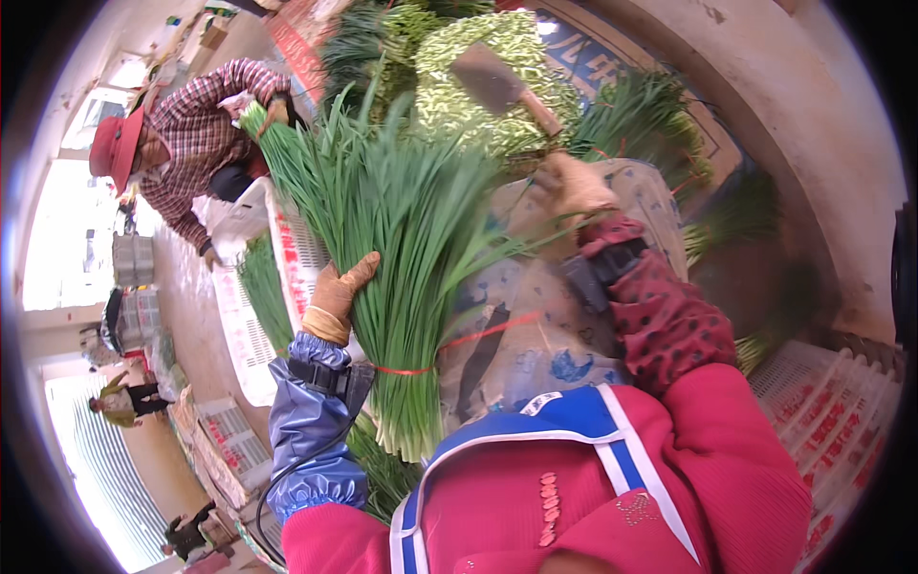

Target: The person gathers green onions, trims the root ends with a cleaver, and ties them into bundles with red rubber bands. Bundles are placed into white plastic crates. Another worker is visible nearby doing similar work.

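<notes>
A large bundle of garlic chives stands before me, dark green leaves up and pale cut ends down. A red band ties it near the base. My left hand, in a tan glove, grips the bundle at its left side, thumb across the leaves. My right hand, gloved and blurred, is just below the handle of a cleaver. The cleaver rests on a heap of short pale-green cut stems. Whether the right fingers hold anything is unclear. A few loose leaves trail under the right wrist.
A clear patterned plastic sheet covers my lap. Tied chive bundles lie right of the heap. A white crate is at left, stacked crates at right. Another person in a red hat holds a chive bundle beside the crate.
</notes>
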